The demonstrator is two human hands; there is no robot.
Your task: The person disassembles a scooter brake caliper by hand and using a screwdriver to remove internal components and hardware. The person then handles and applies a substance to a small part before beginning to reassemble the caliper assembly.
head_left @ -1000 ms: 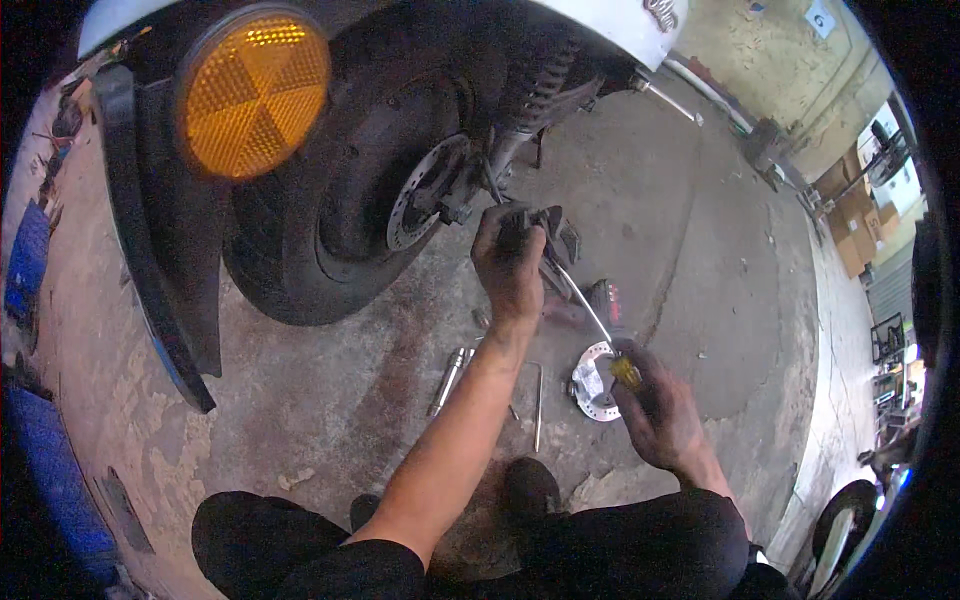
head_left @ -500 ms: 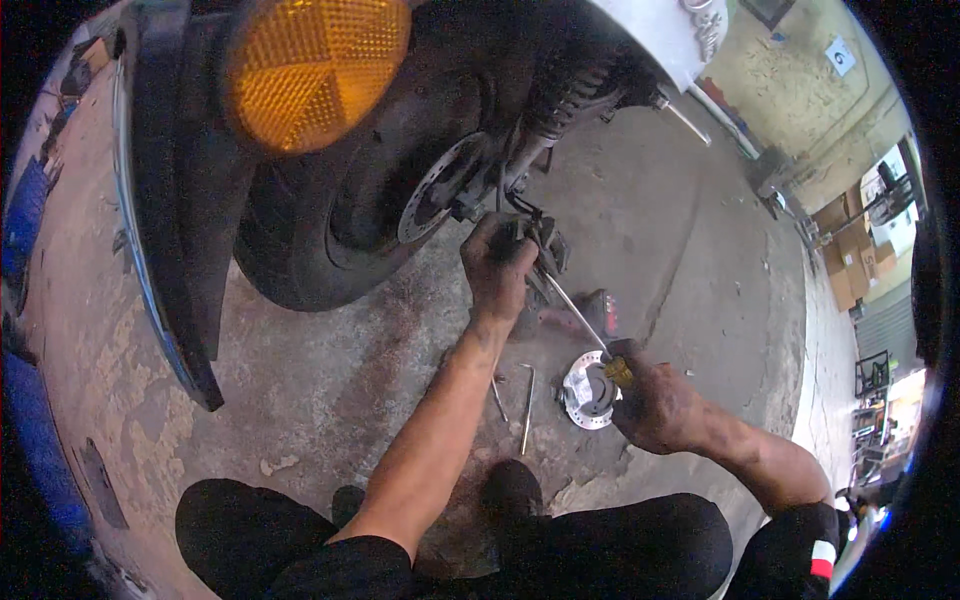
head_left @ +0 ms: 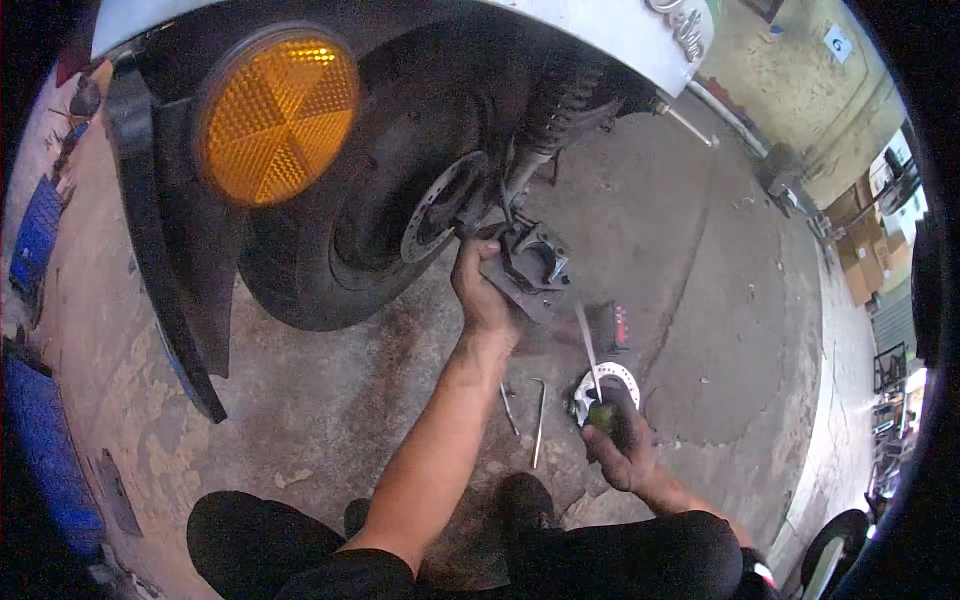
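Observation:
My left hand (head_left: pixel 482 292) is closed round a dark metal brake caliper (head_left: pixel 532 262) with a bracket, beside the front fork (head_left: pixel 540 130) and the brake disc (head_left: pixel 424 228) of the scooter's wheel (head_left: pixel 300 275). My right hand (head_left: pixel 625 450) grips a screwdriver by its yellow-green handle (head_left: pixel 603 418), its shaft pointing up toward the caliper, the tip apart from it. A loose silver disc (head_left: pixel 620 377) lies on the floor beneath the screwdriver, partly hidden. An L-shaped tool (head_left: pixel 540 430) and a thin metal tool (head_left: pixel 510 415) lie left of it, with a dark red item (head_left: pixel 617 322) above.
The scooter's dark panel (head_left: pixel 165 230) with an orange reflector (head_left: pixel 279 115) hangs at the upper left. Blue panels (head_left: pixel 40 225) lie at the far left. Cardboard boxes (head_left: pixel 865 260) stand by the wall at right. My knees (head_left: pixel 260 545) and shoe (head_left: pixel 525 495) are below.
The caliper in my left hand has turned to show its hollow side. My right hand has drawn the screwdriver down and back from it, and the shaft now stands more upright in the view.

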